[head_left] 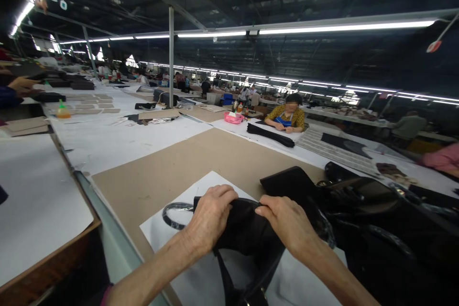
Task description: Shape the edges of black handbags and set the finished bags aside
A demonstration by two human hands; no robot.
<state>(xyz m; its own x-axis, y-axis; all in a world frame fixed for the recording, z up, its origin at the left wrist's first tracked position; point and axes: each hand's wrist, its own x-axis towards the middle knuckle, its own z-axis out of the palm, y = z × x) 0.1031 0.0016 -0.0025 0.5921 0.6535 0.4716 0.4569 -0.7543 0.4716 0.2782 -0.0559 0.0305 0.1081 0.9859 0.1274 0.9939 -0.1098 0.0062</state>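
A black handbag (244, 229) is between my hands, over a white sheet (211, 179) on the table. My left hand (211, 215) is closed on the left part of its upper edge, fingers curled over it. On the right, my right hand (283, 220) pinches the same edge between thumb and fingers. A plastic-wrapped handle (174, 215) loops out on the left, beside my left wrist. Lower down, a black strap and some gold-coloured metal show at the frame's bottom. The inside of the bag is dark and hard to make out.
A pile of black bags (380, 229) lies close on my right. Brown board (172, 162) covers the table ahead. Across it, a co-worker (289, 114) sits behind a black bundle (270, 135) and a pink container (234, 117). A yellow bottle (63, 111) stands far left.
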